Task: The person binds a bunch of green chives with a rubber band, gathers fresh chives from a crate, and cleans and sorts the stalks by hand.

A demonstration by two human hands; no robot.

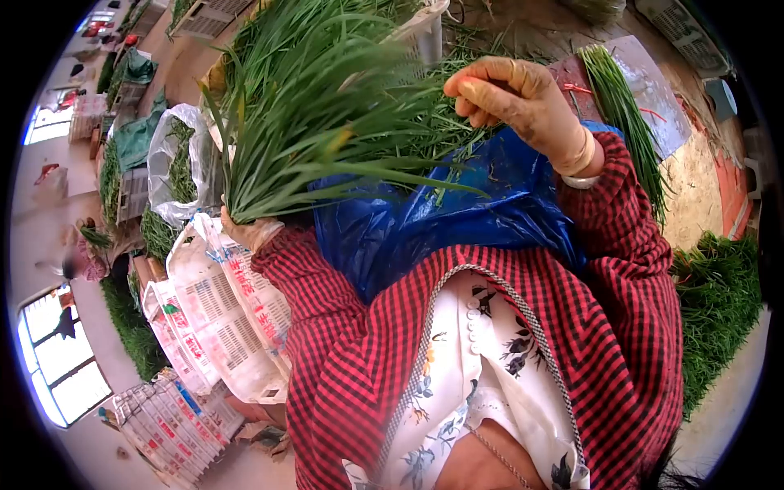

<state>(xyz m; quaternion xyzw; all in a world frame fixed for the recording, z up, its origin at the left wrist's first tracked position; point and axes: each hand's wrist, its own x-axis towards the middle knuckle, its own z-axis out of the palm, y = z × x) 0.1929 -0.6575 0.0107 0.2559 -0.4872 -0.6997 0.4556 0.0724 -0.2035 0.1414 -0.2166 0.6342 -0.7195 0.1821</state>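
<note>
My left hand, in a thin stained glove, is closed around the base of a bunch of long green stalks. Their leaves fan out to the right over a blue plastic sheet on my lap. My right hand, also in a stained glove, is raised above the sheet with its fingers curled toward the thumb, and nothing shows in them. It is to the left of a tied green bundle on a flat board.
A large heap of greens lies ahead. White crates and a clear plastic bag of greens are on the left. More greens lie at the right. Another person's blurred pink clothing shows at far left.
</note>
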